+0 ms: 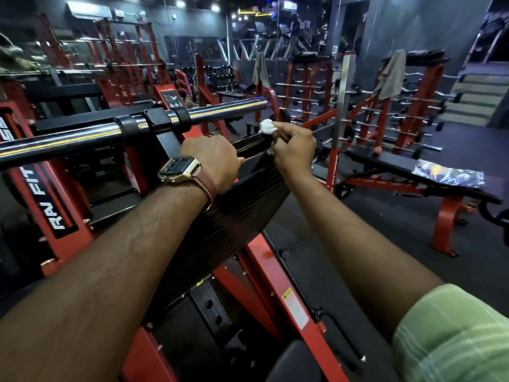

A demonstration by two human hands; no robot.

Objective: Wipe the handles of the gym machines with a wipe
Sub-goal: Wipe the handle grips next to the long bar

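My green sleeve (451, 332) fills the 5 o'clock corner, nearest the lens. From there my right hand (293, 150) reaches to centre frame, fingers curled round a crumpled white wipe (267, 126) pressed on the black handle (249, 146) of the red machine (278, 274). My left hand (213, 158), wearing a watch (181, 169), grips that handle just beside it at 9 o'clock. A chrome bar (110, 130) crosses at 10 o'clock.

Black padded bench (391, 172), red frame, standing on dark floor (344, 244) right of the chrome barbell (110, 133). One item on its pad: crinkled printed plastic packet (449, 175), lying flat.
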